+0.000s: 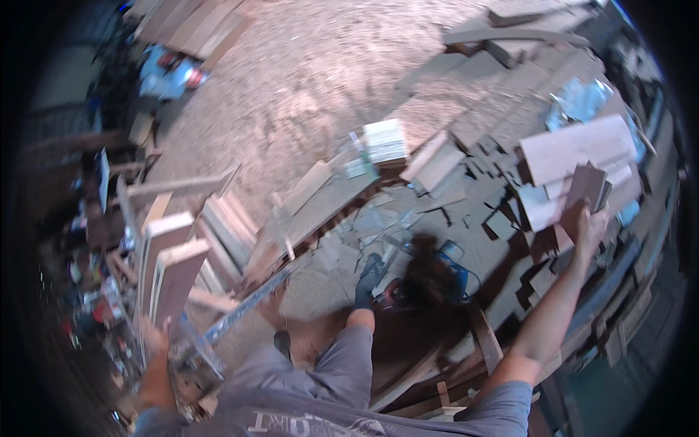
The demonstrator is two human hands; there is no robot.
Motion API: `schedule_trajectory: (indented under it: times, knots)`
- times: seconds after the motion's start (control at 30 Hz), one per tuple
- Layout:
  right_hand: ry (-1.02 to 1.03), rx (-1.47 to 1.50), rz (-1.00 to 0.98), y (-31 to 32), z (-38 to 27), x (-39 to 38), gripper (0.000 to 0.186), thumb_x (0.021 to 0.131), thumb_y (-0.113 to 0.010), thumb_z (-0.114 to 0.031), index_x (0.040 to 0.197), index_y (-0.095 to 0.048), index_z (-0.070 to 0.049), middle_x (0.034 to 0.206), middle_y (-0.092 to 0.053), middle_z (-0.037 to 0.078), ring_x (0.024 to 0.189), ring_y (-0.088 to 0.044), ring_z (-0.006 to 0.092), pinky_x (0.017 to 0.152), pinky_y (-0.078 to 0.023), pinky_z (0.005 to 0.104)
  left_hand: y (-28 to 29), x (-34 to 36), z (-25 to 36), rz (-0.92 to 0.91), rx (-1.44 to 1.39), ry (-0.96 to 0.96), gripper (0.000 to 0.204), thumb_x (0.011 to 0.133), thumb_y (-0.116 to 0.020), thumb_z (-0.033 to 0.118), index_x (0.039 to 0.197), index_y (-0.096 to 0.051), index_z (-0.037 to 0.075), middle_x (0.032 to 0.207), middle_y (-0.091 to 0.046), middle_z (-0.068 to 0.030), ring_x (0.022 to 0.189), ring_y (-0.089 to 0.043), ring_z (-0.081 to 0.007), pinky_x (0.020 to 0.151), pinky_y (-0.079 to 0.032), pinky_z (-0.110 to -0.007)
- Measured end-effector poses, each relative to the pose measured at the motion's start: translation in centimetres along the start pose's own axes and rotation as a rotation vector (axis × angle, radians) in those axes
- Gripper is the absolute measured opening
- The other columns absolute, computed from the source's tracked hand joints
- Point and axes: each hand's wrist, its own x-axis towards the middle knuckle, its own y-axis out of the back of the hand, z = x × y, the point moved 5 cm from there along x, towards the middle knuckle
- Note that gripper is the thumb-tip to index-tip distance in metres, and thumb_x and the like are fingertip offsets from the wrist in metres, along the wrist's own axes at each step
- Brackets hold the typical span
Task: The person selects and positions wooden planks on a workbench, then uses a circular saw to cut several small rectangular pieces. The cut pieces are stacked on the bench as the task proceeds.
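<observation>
At the left, my left hand (154, 339) is closed at the lower end of a thick wooden board (178, 280) with a pale edge and a brown face. A second similar board (156, 244) stands tight behind it, and I cannot tell whether my fingers hold both. My right arm reaches out to the right. In my right hand (593, 227) is a short brown wooden board (580, 193), tilted upward, with a thinner dark piece beside it. Just beyond it lies a stack of wide pale boards (579, 149).
Offcuts and scraps (371, 222) litter the floor around my feet. A long plank (328, 197) and a pale block (384, 140) lie ahead. Several upright slats (229, 222) lean near the left boards. Timber (626, 291) is piled along the right, and sawdust (328, 65) covers the ground ahead.
</observation>
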Motion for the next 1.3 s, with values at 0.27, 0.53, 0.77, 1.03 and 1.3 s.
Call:
schedule_trajectory:
  times: [0.27, 0.53, 0.77, 1.03, 1.3]
  knots:
    - [0.125, -0.34, -0.279, -6.9, -0.1, -3.3, 0.079, 0.091, -0.07, -0.046, 0.149, -0.047, 0.003, 0.135, -0.065, 0.029, 0.123, -0.064, 0.0462, 0.099, -0.053, 0.0535, -1.4, 1.9, 0.3, 0.264, -0.199, -0.145, 0.094, 0.083, -0.084, 0.053, 0.142, -0.05, -0.013, 0.163, -0.038, -0.0286, 0.148, -0.04, -0.0453, 0.125, -0.031, -0.049]
    - [-0.121, 0.33, -0.237, -8.6, -5.5, -18.7, 0.081, 0.088, -0.08, -0.047, 0.136, -0.044, 0.007, 0.117, -0.067, 0.03, 0.103, -0.068, 0.0437, 0.088, -0.058, 0.0546, -1.7, 0.0, -0.4, 0.277, -0.337, -0.121, 0.078, 0.084, -0.084, 0.048, 0.134, -0.052, -0.002, 0.165, -0.033, -0.0253, 0.154, -0.03, -0.0421, 0.126, -0.019, -0.063]
    - [-0.971, 1.302, -1.019, -12.5, -15.8, -56.7, 0.053, 0.103, -0.063, -0.027, 0.149, -0.05, -0.005, 0.142, -0.061, 0.017, 0.128, -0.062, 0.0373, 0.106, -0.051, 0.0623, -1.8, 0.9, -1.4, 0.303, -0.442, -0.178, 0.071, 0.086, -0.083, 0.049, 0.13, -0.053, 0.0, 0.164, -0.03, -0.0289, 0.156, -0.026, -0.0409, 0.128, -0.008, -0.067]
    - [-0.651, 1.406, -1.001, 7.3, -28.3, -85.5, 0.062, 0.102, -0.068, -0.018, 0.156, -0.041, -0.006, 0.15, -0.054, 0.012, 0.134, -0.056, 0.0308, 0.113, -0.047, 0.0478, -2.7, -1.7, -5.2, 0.66, -1.109, -0.464, 0.098, 0.084, -0.083, 0.052, 0.155, -0.032, 0.008, 0.163, -0.023, -0.0309, 0.156, -0.017, -0.0483, 0.123, -0.006, -0.075]
    - [0.075, 1.339, -0.943, 27.5, -38.0, -96.6, 0.058, 0.095, -0.076, -0.01, 0.144, -0.048, 0.001, 0.13, -0.065, 0.013, 0.115, -0.066, 0.0209, 0.098, -0.053, 0.0333, -9.6, -10.6, -8.5, -0.731, -2.013, -0.99, 0.081, 0.086, -0.089, 0.038, 0.144, -0.051, -0.005, 0.14, -0.061, -0.0207, 0.127, -0.061, -0.0266, 0.108, -0.05, -0.04]
